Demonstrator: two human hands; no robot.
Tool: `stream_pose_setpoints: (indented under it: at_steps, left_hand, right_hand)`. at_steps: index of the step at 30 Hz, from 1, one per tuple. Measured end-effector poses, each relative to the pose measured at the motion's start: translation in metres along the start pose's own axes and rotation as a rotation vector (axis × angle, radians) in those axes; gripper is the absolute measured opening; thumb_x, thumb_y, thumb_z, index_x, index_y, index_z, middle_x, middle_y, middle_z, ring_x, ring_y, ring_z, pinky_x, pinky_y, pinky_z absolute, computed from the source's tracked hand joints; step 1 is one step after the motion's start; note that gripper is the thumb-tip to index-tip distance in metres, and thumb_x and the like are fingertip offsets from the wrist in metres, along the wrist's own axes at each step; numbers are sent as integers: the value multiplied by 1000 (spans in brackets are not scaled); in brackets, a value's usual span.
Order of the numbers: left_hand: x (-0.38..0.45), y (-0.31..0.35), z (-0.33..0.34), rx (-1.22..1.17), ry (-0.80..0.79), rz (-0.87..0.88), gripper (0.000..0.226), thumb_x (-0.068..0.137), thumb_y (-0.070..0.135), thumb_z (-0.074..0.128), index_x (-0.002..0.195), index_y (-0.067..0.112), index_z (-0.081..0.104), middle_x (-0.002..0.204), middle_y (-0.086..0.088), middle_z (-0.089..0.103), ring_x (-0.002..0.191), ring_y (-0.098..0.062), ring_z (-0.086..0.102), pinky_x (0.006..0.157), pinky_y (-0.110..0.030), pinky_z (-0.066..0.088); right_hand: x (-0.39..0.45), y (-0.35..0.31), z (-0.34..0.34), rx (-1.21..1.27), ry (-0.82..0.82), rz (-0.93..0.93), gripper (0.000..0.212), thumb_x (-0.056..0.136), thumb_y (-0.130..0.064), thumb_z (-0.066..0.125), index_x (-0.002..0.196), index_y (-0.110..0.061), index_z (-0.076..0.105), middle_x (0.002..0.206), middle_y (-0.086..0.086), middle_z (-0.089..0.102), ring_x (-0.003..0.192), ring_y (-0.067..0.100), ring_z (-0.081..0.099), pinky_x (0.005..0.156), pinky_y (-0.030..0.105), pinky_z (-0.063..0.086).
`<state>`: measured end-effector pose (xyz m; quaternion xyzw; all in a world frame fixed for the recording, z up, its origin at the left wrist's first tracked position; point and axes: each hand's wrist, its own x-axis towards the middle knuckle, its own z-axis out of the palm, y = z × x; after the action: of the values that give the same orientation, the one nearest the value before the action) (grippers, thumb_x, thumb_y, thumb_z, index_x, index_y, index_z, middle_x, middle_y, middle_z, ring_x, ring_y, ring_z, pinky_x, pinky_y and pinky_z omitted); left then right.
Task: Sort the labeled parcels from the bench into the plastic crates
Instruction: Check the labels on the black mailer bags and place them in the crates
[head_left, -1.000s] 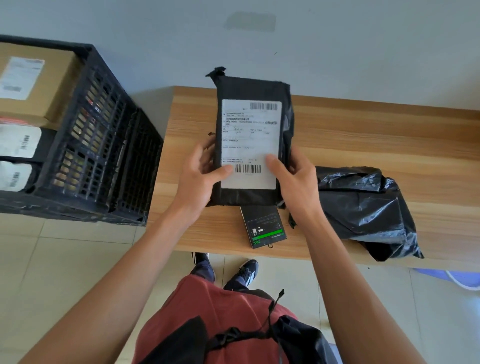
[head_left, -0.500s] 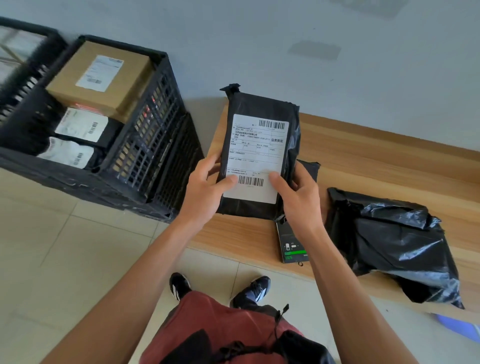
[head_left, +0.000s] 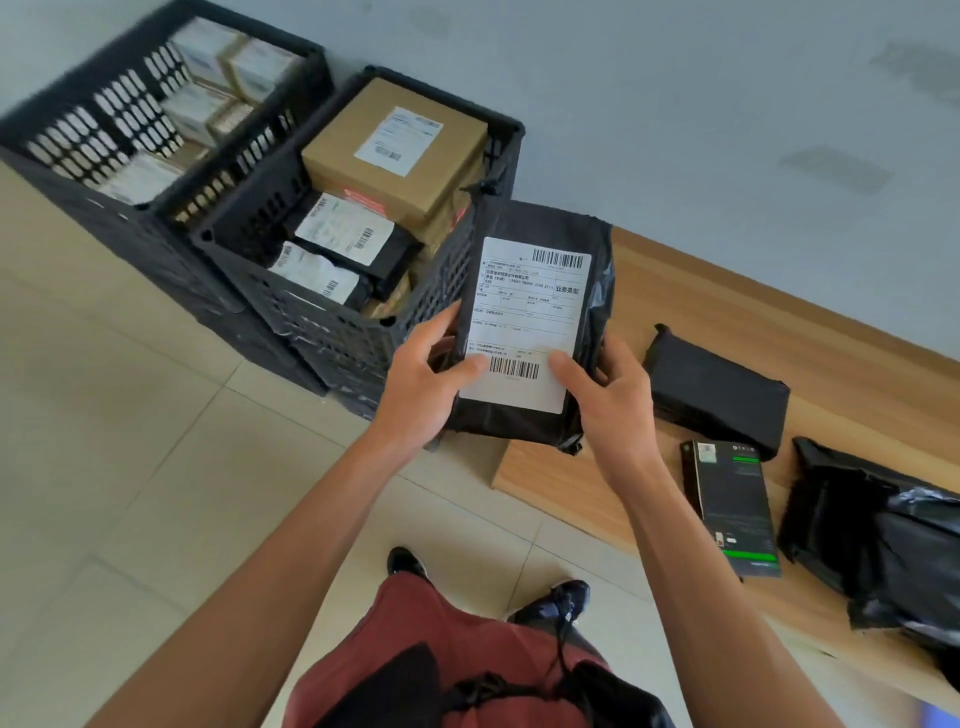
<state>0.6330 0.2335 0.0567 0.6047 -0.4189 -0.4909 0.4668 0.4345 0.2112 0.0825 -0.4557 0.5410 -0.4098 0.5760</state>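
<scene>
Both hands are up on the black parcel (head_left: 535, 332) — the left hand (head_left: 423, 387) clamped on its lower left edge with the thumb pressed on the white label beside the barcode, the right hand (head_left: 610, 402) gripping the lower right edge, thumb on the label too. The parcel is held upright in the air, label facing the camera, its bottom edge just past the left end of the wooden surface (head_left: 561, 478) and its top corner overlapping the near crate's rim.

That near crate (head_left: 332, 322) stands on the tiled floor just left of the parcel, touching the end of the surface or very close to it; I can't tell which. It is well stocked: a brown carton (head_left: 395, 150) sits high at the back, two black labelled bags (head_left: 337, 249) lie in front of it, and only a narrow strip of room shows along the front wall. A second crate (head_left: 104, 130) stands beyond it, further left, holding pale boxes.

To the right of the held parcel, on the surface, lie a small black parcel (head_left: 717, 395), a dark boxed item with a green stripe (head_left: 735, 514) hanging over the front edge, and a crumpled black bag (head_left: 883, 540). Open tile lies below the parcel — clear floor between crate and shoes.
</scene>
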Motion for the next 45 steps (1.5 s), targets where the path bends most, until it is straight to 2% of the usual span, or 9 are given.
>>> stream_pose_setpoints:
  at_steps: [6, 13, 20, 23, 26, 31, 36, 41, 45]
  left_hand:
    - [4, -3, -67, 1, 55, -4, 68, 87, 22, 75, 150, 29, 52, 138, 1, 65, 128, -18, 61, 100, -44, 58]
    - [24, 0, -101, 9, 120, 37, 55, 92, 9, 74, 143, 24, 58, 129, 9, 69, 121, -10, 63, 101, -39, 58]
    - [76, 20, -129, 20, 144, 71, 49, 95, 4, 70, 138, 26, 61, 122, 19, 69, 113, 0, 65, 93, -27, 58]
    - [110, 30, -143, 86, 169, 72, 47, 96, 8, 71, 136, 30, 61, 118, 26, 69, 111, 1, 64, 98, -33, 57]
    - [141, 34, -155, 110, 146, 70, 48, 97, 5, 68, 140, 25, 61, 126, 18, 70, 117, -6, 65, 99, -40, 58]
    - [181, 30, -165, 115, 143, 29, 48, 97, -7, 61, 140, 14, 59, 129, 11, 70, 119, -5, 66, 96, -31, 59]
    - [206, 26, -169, 118, 108, 31, 39, 98, -6, 60, 129, 17, 60, 125, 10, 72, 118, -6, 67, 100, -34, 58]
    - [232, 19, -181, 133, 29, 6, 38, 99, -1, 62, 128, 24, 60, 121, 17, 71, 115, 2, 66, 102, -30, 56]
    - [256, 10, -199, 137, -44, -50, 38, 97, 3, 65, 130, 21, 60, 120, 16, 72, 112, 2, 67, 99, -30, 56]
  right_hand:
    - [4, -3, 66, -15, -34, -36, 29, 98, -11, 70, 121, -27, 65, 118, -8, 76, 109, 14, 74, 88, 37, 63]
    - [34, -10, 100, -65, -59, -27, 31, 97, -8, 71, 122, -26, 66, 119, -6, 77, 112, 16, 73, 94, 43, 61]
    - [89, -25, 134, -25, -84, -50, 30, 98, -7, 71, 119, -27, 66, 117, -8, 77, 110, 13, 74, 90, 36, 62]
    - [120, -32, 148, -11, -101, -52, 29, 98, -6, 70, 118, -26, 67, 118, -8, 77, 110, 12, 73, 90, 34, 62]
    - [148, -36, 158, -19, -86, -61, 26, 98, -5, 70, 118, -21, 68, 115, -10, 78, 108, 9, 74, 87, 29, 62]
    - [183, -40, 169, -49, -65, -44, 26, 97, -5, 71, 120, -15, 66, 111, -10, 77, 104, 4, 73, 84, 22, 60]
    - [202, -39, 176, -97, -45, 4, 30, 95, -7, 74, 122, -11, 62, 117, -4, 76, 109, 8, 73, 96, 41, 61]
    - [209, -39, 194, -218, 27, 28, 61, 93, -18, 79, 144, -23, 47, 136, -9, 65, 109, -7, 67, 91, 43, 63]
    - [209, -38, 212, -300, 96, 49, 91, 89, -30, 82, 159, -41, 25, 153, -8, 54, 144, 12, 49, 99, 57, 57]
